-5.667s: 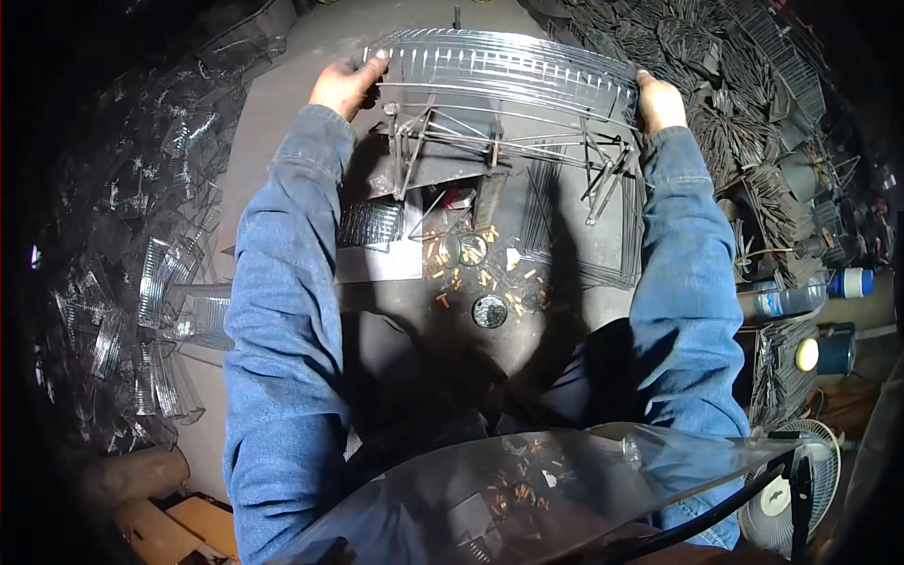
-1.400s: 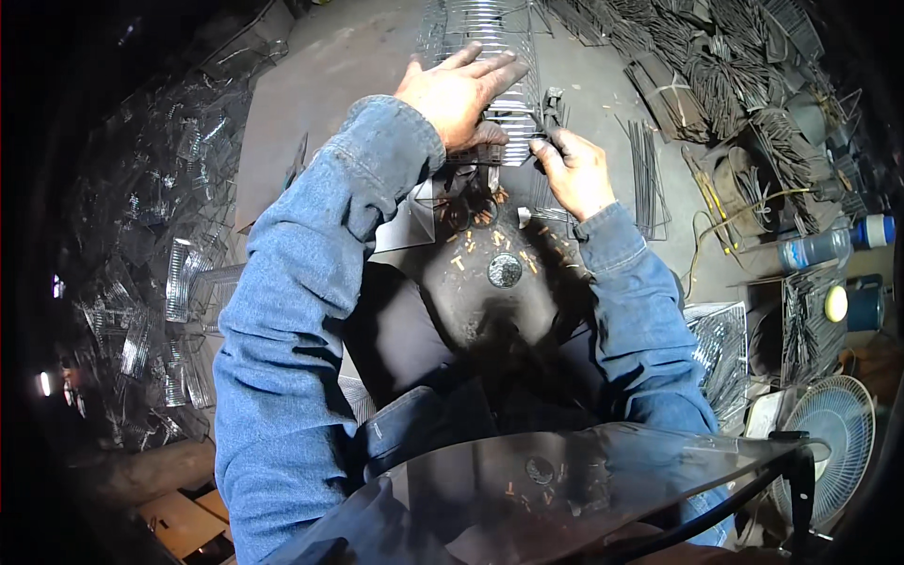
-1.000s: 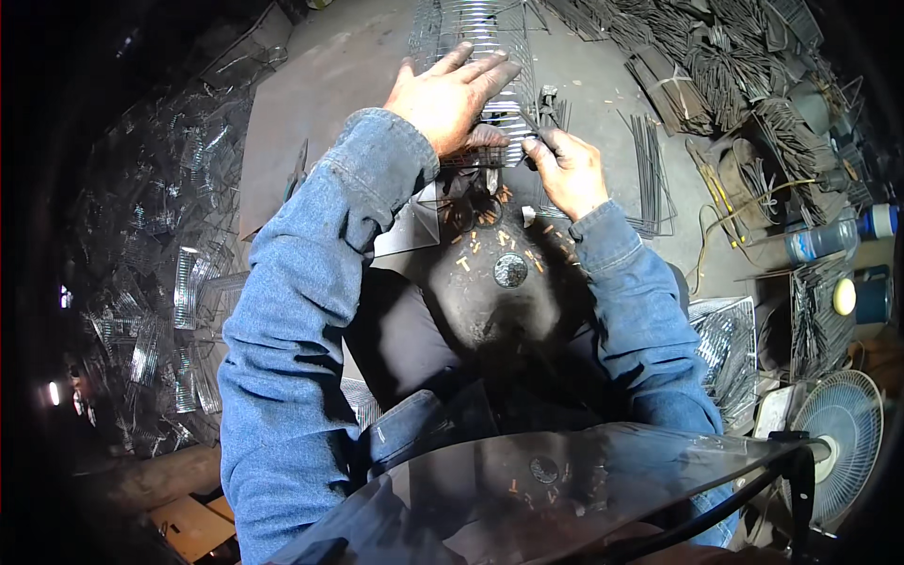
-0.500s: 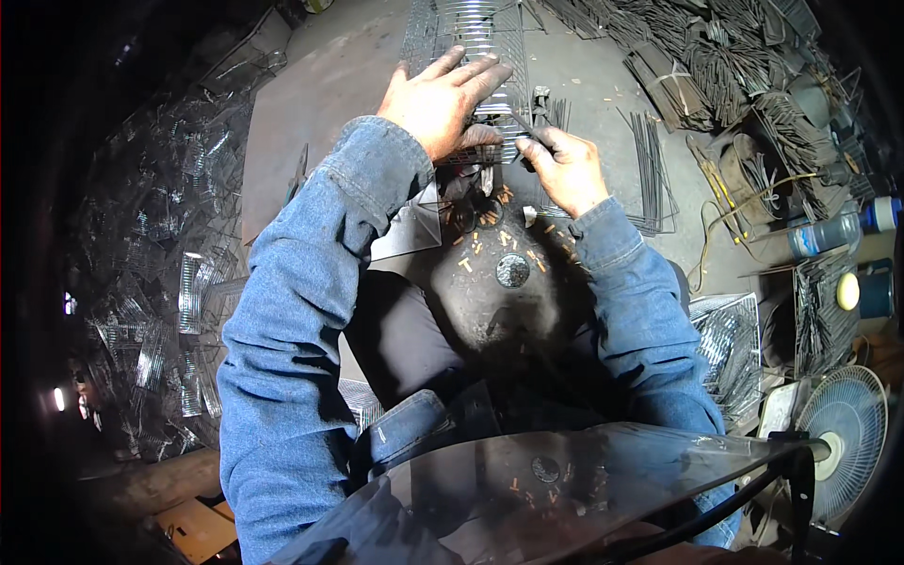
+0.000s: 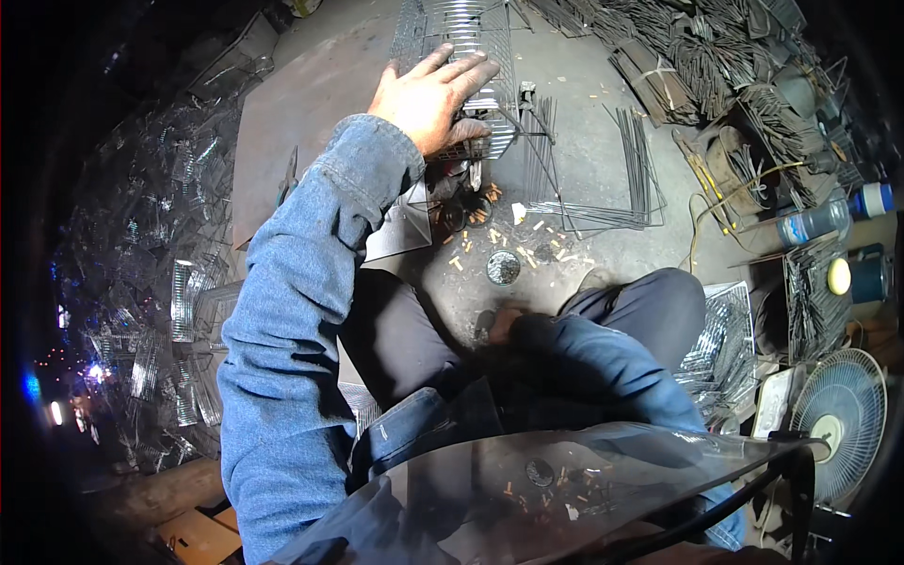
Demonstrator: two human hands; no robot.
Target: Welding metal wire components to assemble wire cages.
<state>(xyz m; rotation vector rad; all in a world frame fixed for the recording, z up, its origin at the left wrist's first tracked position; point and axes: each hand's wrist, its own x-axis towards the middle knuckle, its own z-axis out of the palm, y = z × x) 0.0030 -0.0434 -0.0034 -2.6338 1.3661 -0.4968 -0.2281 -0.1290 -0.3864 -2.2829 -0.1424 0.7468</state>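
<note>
"While the left hand (image 5: 426, 105) rests on the wire grid (image 5: 466, 26), is its grip closed?"
"No, spread wide; the grid lies beyond the knees (image 5: 664, 299). The shadowed right hand (image 5: 507, 323)? Can't tell."

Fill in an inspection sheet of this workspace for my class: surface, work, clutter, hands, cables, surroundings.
Surface: grey floor, smudged.
Work: wire mesh rack, under the left hand.
Clutter: tan stubs, scattered around a small round object.
Hands: left fingers spread over the rack; right hand between the knees, grip unclear.
Cables: thin yellow cord, lying loose at right.
Surroundings: fan at lower right, wire pieces piled at left.
</note>
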